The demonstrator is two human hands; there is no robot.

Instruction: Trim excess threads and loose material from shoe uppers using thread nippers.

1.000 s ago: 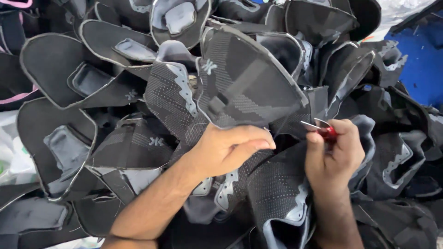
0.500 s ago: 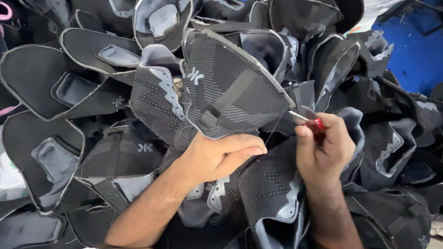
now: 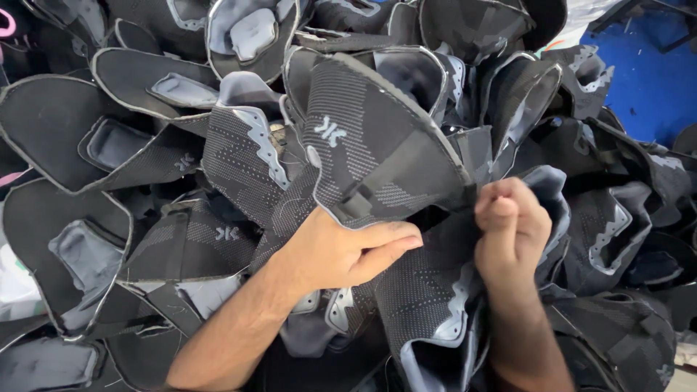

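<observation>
Shoe uppers fill the whole view, black knit pieces with grey trim heaped over one another. The left hand [image 3: 341,250] lies near the middle of the picture, palm down, its fingers [image 3: 396,243] stretched together toward 3 o'clock and pressed under the lower edge of one raised shoe upper [image 3: 377,149]. That upper stands tilted at about 12 o'clock from the hand, its dotted black face turned to the camera, with a small white mark near its top and a dark strap running slantwise across it. Whether the thumb pinches the edge from below cannot be told; the hand is touching it.

The right hand [image 3: 512,232] sits at 3 o'clock from the left one, curled into a loose fist with its knuckles up, right against the right-hand corner of the same upper. What the closed fingers hold cannot be made out here; they are bunched tightly together.

Below both hands, at 6 o'clock, lies a second upper [image 3: 435,305] with a pale grey strip along its edge, running down between the two forearms. At 9 o'clock a flat black piece with a grey padded patch [image 3: 109,141] rests on the heap. At 2 o'clock, in the far corner, a bright blue surface [image 3: 646,80] shows behind the pile.
</observation>
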